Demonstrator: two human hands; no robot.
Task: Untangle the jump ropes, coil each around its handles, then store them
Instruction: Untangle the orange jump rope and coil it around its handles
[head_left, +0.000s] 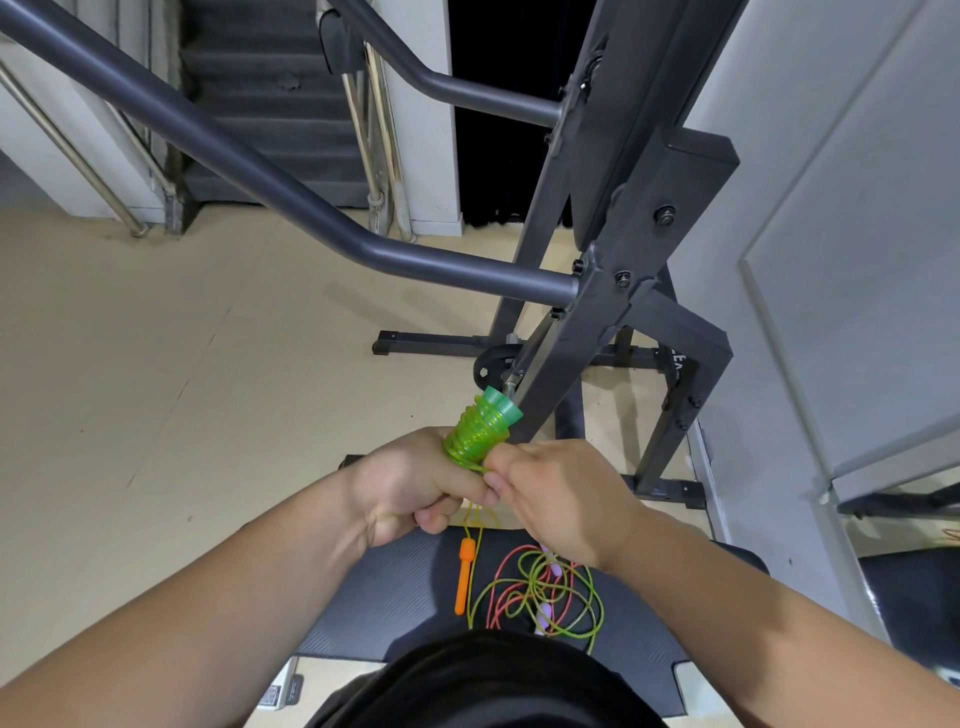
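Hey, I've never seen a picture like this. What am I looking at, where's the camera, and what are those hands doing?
This is one picture, taken by a camera on a person's head looking down at their own bare arms. The left hand grips a pair of green handles with green rope wound round them. The right hand pinches that rope beside the coil. Below, on a black pad, lie an orange handle and a tangle of green and pink ropes. A grey gym frame stands behind.
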